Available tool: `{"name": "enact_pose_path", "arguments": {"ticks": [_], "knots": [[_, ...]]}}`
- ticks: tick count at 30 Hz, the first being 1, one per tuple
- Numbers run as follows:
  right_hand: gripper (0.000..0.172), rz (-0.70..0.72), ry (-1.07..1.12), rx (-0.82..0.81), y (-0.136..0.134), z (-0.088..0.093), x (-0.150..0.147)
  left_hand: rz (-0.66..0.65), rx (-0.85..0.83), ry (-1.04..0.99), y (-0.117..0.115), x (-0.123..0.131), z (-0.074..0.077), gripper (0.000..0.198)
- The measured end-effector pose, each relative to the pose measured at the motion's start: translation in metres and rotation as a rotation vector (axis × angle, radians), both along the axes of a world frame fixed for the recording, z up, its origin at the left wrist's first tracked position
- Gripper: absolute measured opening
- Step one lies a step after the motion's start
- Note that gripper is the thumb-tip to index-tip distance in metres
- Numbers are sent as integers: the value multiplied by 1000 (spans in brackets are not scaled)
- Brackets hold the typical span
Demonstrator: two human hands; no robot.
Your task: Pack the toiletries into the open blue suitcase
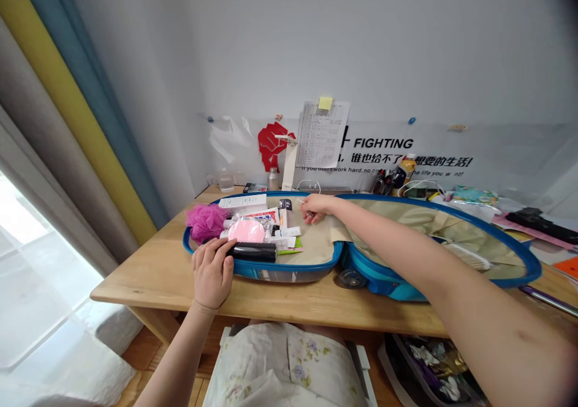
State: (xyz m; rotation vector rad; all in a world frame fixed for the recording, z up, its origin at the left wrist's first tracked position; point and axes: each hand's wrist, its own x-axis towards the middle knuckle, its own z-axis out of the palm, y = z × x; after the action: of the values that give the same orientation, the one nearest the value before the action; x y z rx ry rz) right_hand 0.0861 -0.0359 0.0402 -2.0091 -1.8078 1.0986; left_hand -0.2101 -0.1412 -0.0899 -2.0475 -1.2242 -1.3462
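A blue suitcase [289,270] lies open on the wooden desk [149,274], with a beige lining. Its left half holds a pink bath pouf [205,221], a pink round item in a clear wrap [246,231], white boxes [242,202] and tubes. My left hand [211,271] grips the end of a black cylindrical bottle [253,251] at the case's front rim. My right hand [313,207] reaches across to the far side of the left half, fingers pinched on a small thin item that I cannot make out.
A hairbrush [467,256] lies in the case's right half. Bottles, pens and a lamp stand along the wall, with papers and dark items on the desk at the right. A curtain hangs at the left. A box of items [428,365] sits under the desk.
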Motion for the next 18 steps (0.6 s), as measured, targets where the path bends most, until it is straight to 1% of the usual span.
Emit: {"name": "enact_pose_path", "arguments": {"ticks": [3,5,7,10,12,14,16,18], "knots": [[21,-32,-18,-2,4,-9,-3,0,-24,-10,0,0,0,39],[19,-44,-14,16,2,-9,-3,-1,-35,-19,0,-1,-1,39],[17,-52,-3,50,-2,-5,-2,0,-37,-26,0,-1,-1,39],[17,-66,9,128,-8,8,11,-5,-39,-33,0,-1,-1,39],[20,-85,-5,195,-12,21,28,-8,-43,-36,0,0,-1,39],[24,-121,-52,262,-19,33,56,-7,-42,-34,0,0,-1,38],[30,-168,-138,314,-27,43,91,-6,-34,-29,0,0,-2,38],[33,-214,-266,329,-37,48,132,-6,-28,-24,0,0,-2,38]]}}
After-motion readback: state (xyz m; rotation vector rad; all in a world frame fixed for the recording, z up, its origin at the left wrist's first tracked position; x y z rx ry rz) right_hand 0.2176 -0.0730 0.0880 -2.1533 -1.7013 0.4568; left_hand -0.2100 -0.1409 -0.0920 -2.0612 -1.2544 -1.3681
